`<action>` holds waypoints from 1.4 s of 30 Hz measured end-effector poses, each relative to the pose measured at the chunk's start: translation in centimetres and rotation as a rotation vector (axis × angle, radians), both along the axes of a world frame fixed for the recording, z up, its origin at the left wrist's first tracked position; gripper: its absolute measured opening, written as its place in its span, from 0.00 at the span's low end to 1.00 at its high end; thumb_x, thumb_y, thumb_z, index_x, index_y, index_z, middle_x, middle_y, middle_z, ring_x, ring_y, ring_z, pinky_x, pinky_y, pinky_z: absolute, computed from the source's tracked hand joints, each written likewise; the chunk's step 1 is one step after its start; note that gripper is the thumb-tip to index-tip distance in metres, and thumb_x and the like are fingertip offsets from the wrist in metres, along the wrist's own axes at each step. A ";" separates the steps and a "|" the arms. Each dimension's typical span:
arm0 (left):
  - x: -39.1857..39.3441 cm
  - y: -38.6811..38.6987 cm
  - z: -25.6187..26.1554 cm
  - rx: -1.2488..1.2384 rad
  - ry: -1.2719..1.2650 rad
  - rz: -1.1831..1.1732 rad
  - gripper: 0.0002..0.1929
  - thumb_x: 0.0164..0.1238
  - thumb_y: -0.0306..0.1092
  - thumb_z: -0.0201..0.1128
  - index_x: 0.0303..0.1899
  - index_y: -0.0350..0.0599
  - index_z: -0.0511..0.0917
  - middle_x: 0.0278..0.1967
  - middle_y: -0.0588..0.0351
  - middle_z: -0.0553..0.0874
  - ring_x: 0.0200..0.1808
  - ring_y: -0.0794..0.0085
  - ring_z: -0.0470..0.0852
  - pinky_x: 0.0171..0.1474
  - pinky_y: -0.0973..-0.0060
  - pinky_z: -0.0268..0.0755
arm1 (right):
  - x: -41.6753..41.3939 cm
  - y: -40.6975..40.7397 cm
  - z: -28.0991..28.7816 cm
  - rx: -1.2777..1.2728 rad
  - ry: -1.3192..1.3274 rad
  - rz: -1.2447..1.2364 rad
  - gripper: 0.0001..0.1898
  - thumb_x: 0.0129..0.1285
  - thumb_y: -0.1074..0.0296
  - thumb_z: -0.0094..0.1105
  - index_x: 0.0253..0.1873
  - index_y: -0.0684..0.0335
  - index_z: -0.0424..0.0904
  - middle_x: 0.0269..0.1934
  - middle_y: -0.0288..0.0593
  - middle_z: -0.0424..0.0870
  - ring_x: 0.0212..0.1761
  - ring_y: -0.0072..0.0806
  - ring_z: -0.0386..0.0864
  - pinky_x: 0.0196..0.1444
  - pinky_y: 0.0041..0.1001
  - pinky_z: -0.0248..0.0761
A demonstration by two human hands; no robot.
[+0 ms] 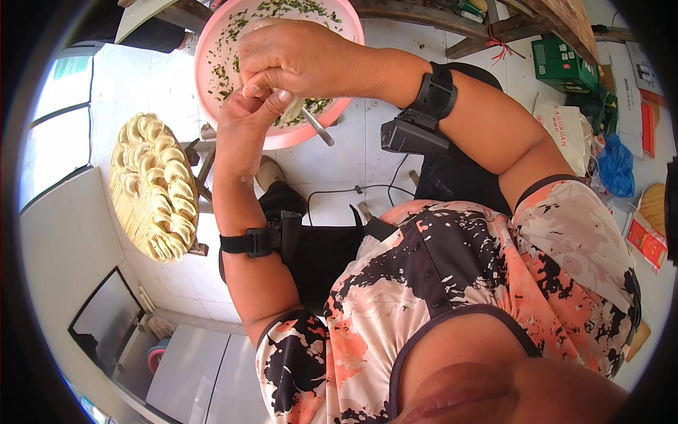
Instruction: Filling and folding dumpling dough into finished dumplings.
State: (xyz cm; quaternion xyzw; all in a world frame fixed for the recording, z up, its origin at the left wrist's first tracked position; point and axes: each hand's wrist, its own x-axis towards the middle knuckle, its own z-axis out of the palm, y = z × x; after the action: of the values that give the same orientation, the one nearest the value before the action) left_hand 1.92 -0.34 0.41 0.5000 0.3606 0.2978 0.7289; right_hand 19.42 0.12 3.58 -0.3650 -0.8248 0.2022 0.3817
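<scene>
Both my hands meet over a pink plastic basin that holds chopped green filling. My left hand is below, thumb and fingers closed on a piece of dough, a dumpling as far as it shows. My right hand bends over it from above, its fingertips touching my left fingers at the dough; what lies beneath them is hidden. The metal handle of a utensil sticks out past the dough over the basin's rim. Left of my hands, a round woven tray carries rows of shaped dumplings.
The tray rests on a wooden stand. A black cable crosses the tiled floor near my legs. Wooden table legs stand at the top right, beside a green box, a paper bag and a blue plastic bag.
</scene>
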 end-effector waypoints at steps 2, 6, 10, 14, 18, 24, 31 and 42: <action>-0.2 0.0 -0.2 0.032 0.059 -0.009 0.13 0.64 0.32 0.70 0.46 0.36 0.81 0.37 0.62 0.85 0.41 0.81 0.79 0.48 0.82 0.70 | -0.3 -0.3 0.2 0.049 -0.055 -0.017 0.06 0.60 0.65 0.60 0.34 0.60 0.82 0.31 0.38 0.77 0.40 0.36 0.75 0.40 0.34 0.70; 0.2 -0.2 0.1 0.039 0.020 0.076 0.13 0.62 0.32 0.71 0.45 0.36 0.81 0.36 0.61 0.85 0.38 0.80 0.80 0.46 0.81 0.71 | -0.6 -0.1 0.0 0.033 0.001 -0.014 0.07 0.60 0.64 0.61 0.33 0.59 0.82 0.32 0.37 0.77 0.41 0.36 0.75 0.40 0.33 0.70; -0.7 0.3 -0.3 0.029 0.030 0.051 0.11 0.63 0.30 0.70 0.44 0.36 0.82 0.36 0.59 0.86 0.37 0.78 0.82 0.44 0.80 0.73 | 0.0 0.9 -0.6 0.048 -0.057 -0.033 0.07 0.60 0.63 0.61 0.35 0.59 0.82 0.32 0.36 0.77 0.41 0.37 0.75 0.41 0.33 0.71; 0.1 -0.2 0.2 0.072 -0.020 0.068 0.11 0.63 0.30 0.70 0.43 0.36 0.82 0.34 0.60 0.86 0.35 0.79 0.81 0.42 0.80 0.72 | -0.4 0.0 0.0 0.152 -0.137 -0.031 0.07 0.61 0.63 0.61 0.35 0.59 0.82 0.33 0.36 0.77 0.42 0.37 0.75 0.41 0.33 0.71; 0.0 -0.1 0.2 0.106 0.066 0.066 0.11 0.62 0.31 0.71 0.43 0.37 0.82 0.32 0.60 0.85 0.34 0.80 0.80 0.41 0.80 0.72 | -0.4 -0.1 0.4 0.083 -0.026 -0.005 0.05 0.59 0.65 0.62 0.33 0.58 0.82 0.34 0.35 0.77 0.43 0.35 0.75 0.41 0.33 0.71; -0.4 -0.1 0.0 0.087 0.164 -0.007 0.12 0.61 0.31 0.72 0.44 0.37 0.80 0.31 0.60 0.84 0.32 0.79 0.80 0.40 0.79 0.71 | -0.4 -0.1 0.1 0.086 -0.135 0.013 0.04 0.56 0.65 0.64 0.34 0.58 0.82 0.34 0.34 0.78 0.43 0.34 0.76 0.42 0.33 0.72; -0.7 0.0 0.3 0.115 0.201 -0.033 0.08 0.65 0.29 0.68 0.43 0.40 0.82 0.34 0.64 0.83 0.37 0.80 0.77 0.44 0.78 0.70 | 0.0 0.7 -0.2 0.117 -0.108 0.056 0.04 0.57 0.67 0.63 0.34 0.59 0.82 0.34 0.35 0.78 0.42 0.35 0.75 0.44 0.32 0.71; -0.5 -0.2 1.0 0.061 0.094 0.049 0.15 0.59 0.29 0.73 0.47 0.37 0.82 0.37 0.58 0.87 0.38 0.78 0.83 0.46 0.79 0.75 | 0.2 0.8 -0.4 0.086 -0.032 0.039 0.06 0.60 0.64 0.62 0.35 0.59 0.82 0.34 0.37 0.79 0.42 0.36 0.75 0.44 0.34 0.70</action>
State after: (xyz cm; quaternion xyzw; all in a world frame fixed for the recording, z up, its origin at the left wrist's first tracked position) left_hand 1.42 -0.54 1.40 0.5264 0.3976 0.3025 0.6880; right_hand 19.63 0.91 3.18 -0.3354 -0.8456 0.1680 0.3799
